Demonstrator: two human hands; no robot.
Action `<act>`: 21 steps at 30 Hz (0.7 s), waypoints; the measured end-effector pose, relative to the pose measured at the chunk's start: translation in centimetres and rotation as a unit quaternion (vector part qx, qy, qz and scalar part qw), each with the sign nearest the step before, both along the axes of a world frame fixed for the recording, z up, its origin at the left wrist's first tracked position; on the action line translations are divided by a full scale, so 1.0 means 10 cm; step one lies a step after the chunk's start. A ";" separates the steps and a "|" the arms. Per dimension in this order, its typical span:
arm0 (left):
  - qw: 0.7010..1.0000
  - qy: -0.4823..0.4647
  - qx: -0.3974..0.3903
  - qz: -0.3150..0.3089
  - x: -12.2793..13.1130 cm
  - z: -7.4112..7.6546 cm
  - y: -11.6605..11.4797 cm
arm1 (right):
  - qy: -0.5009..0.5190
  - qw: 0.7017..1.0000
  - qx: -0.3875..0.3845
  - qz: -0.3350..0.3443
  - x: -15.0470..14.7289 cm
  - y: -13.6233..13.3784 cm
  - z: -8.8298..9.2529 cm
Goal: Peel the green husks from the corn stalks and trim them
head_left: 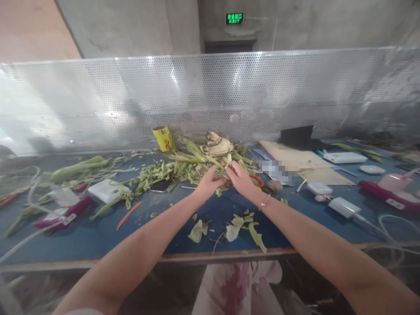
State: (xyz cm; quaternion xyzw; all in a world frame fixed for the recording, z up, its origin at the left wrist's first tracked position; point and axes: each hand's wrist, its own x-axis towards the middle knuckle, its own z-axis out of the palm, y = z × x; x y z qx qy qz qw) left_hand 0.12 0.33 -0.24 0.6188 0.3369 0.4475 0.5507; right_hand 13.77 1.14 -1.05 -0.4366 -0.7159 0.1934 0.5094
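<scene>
Leaf (pixel 229 158) stands pinched in the fingers of the right hand (pixel 239 178), at the near side of the plant pile (pixel 158 172) on the table (pixel 177 238). Left hand (pixel 208 182) is just beside, thumb and forefinger apart.

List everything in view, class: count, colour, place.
table: one, blue, across middle
exit sign: one, green, top centre
screen: one, silvery, behind table
plant pile: one, green, centre
container: one, yellow, behind pile
slab: one, dark, before pile
red loop: one, red, beside pile
power strips: two, purple, either side
devices: several, white, both sides
paper sheets: several, tan, right
orange strip: one, orange, left
loose scraps: several, green, front
left hand: one, bare, at pile
right hand: one, bare, at pile
</scene>
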 end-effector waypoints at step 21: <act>0.982 -0.181 -0.061 -0.005 -0.11 0.03 0.06 | 0.311 0.918 -0.173 0.173 -0.06 -0.04 0.00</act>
